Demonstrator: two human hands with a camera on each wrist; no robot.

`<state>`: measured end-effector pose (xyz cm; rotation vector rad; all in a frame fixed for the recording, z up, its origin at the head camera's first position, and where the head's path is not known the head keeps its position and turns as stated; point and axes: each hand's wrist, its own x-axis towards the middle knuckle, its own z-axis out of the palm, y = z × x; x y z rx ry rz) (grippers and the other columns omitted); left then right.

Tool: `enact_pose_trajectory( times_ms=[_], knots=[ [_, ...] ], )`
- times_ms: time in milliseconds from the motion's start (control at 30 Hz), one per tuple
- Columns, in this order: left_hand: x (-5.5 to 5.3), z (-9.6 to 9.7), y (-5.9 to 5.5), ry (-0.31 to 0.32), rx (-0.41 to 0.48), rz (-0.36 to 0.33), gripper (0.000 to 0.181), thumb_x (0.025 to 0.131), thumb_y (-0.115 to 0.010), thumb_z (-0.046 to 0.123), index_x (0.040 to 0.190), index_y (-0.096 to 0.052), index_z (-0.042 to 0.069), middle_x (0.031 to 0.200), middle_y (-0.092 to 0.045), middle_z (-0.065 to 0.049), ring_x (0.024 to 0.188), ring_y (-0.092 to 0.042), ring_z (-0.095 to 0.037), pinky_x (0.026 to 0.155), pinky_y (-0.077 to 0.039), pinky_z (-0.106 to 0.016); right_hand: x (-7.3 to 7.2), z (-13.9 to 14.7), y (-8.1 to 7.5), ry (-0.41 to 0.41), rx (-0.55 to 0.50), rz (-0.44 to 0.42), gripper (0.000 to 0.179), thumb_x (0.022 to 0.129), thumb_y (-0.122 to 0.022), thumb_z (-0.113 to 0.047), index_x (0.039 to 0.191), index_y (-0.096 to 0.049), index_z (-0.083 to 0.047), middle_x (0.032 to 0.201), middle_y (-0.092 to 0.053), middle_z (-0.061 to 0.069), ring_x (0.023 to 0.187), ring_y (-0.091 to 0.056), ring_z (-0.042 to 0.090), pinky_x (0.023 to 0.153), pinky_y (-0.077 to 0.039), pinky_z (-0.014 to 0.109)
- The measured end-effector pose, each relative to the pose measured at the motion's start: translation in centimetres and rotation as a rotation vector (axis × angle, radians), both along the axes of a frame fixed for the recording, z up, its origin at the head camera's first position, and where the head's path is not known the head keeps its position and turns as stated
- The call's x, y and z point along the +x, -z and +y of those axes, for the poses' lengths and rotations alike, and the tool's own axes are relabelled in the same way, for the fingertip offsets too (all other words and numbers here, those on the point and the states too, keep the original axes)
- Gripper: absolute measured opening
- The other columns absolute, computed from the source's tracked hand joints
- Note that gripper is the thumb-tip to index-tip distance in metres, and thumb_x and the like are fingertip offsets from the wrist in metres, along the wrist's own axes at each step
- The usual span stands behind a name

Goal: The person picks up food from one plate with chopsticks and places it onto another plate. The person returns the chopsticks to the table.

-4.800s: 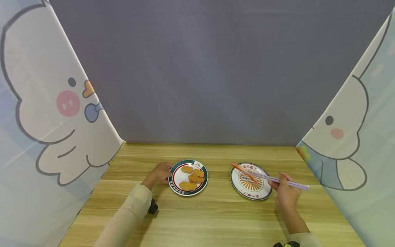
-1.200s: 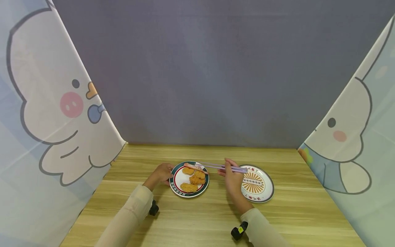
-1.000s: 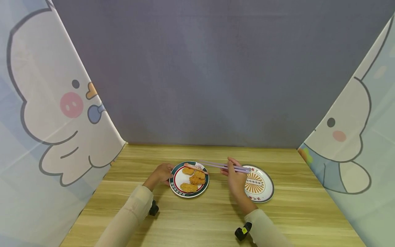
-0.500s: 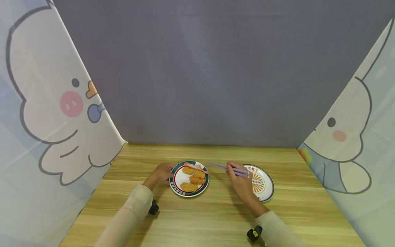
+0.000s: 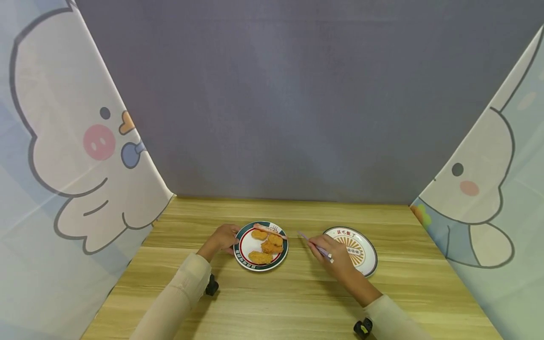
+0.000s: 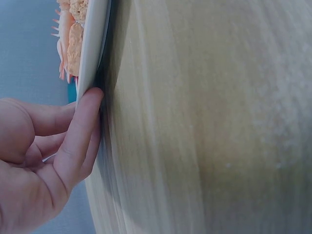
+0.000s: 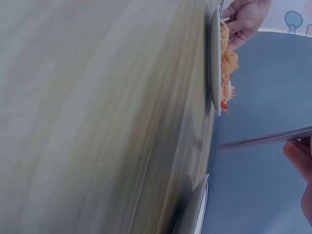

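Observation:
My left hand [image 5: 223, 239] pinches the left edge of a green-rimmed plate [image 5: 250, 244], with fingertips at its rim in the left wrist view. Several pieces of golden fried food [image 5: 260, 257] lie on that plate. Along its far side rests a long, thin orange-and-white piece [image 5: 270, 231], prawn-like with spiky legs [image 6: 65, 41] in the left wrist view. My right hand [image 5: 335, 257] holds a pair of lilac chopsticks [image 5: 302, 234] with nothing between their tips. The tips point toward the food plate, apart from it and above the table.
A white plate [image 5: 369, 257] with an orange sunburst print stands right of the food plate, partly behind my right hand and bearing no food. The wooden table [image 5: 272, 302] ends at a grey back panel [image 5: 272, 118], with cartoon-printed side panels [image 5: 97, 189].
The right hand carried the long prawn-like piece from the sunburst plate to the food plate with the chopsticks, released it, then drew back to the right and nearer. The left hand stayed put.

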<state>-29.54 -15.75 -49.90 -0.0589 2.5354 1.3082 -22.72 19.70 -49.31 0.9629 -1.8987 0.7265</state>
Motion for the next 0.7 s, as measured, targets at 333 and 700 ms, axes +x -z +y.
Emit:
enact_pose_trajectory(
  times_ms=[333,700],
  knots=[
    [0.2,0.1,-0.2,0.001,0.005,0.001,0.037,0.093,-0.057,-0.009,0.13,-0.062,-0.005,0.117,-0.065,-0.025,0.078,-0.071,-0.024,0.062,-0.067,-0.036,0.7,0.8,1.1,0.062,0.228,0.113,0.032,0.107,-0.053,-0.031,0.092,-0.073,-0.012,0.086,-0.069,0.0,0.066,-0.067,0.013,0.054,-0.059,0.024],
    [0.0,0.1,0.2,-0.013,0.016,-0.006,0.04,0.093,-0.058,-0.009,0.132,-0.062,-0.003,0.118,-0.065,-0.024,0.076,-0.071,-0.024,0.062,-0.067,-0.036,1.8,1.3,2.7,-0.02,0.441,0.051,0.022,0.105,-0.056,-0.02,0.087,-0.069,-0.014,0.089,-0.063,-0.001,0.077,-0.062,0.009,0.063,-0.056,0.018]
  ],
)
